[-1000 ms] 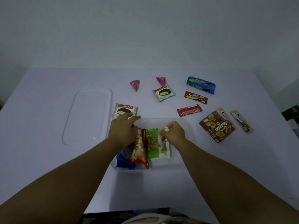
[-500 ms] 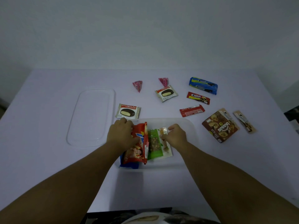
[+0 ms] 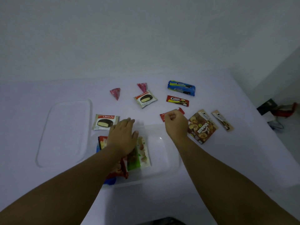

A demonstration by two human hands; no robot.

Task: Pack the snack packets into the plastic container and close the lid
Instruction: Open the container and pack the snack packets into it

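Note:
The clear plastic container (image 3: 170,159) stands on the white table in front of me. At its left end lie a red packet (image 3: 102,142), a green packet (image 3: 134,161), a white nut packet (image 3: 144,153) and a blue packet (image 3: 110,181). My left hand (image 3: 123,137) rests flat on these packets, fingers spread. My right hand (image 3: 176,124) is beyond the container's far rim. Its fingers are curled shut on a small red bar packet (image 3: 163,116) that lies on the table. The clear lid (image 3: 65,132) lies flat to the left.
Loose on the table: two Choco Pie packets (image 3: 104,121) (image 3: 145,99), two pink triangle sweets (image 3: 115,93) (image 3: 142,86), a blue cookie pack (image 3: 181,87), a red cookie packet (image 3: 177,100), a brown snack pack (image 3: 202,127), a beige stick packet (image 3: 222,120). Dark clutter (image 3: 276,109) lies past the table's right edge.
My right hand left the packets in the container and reached forward and right onto the small red bar packet. My left hand opened flat over the packed packets.

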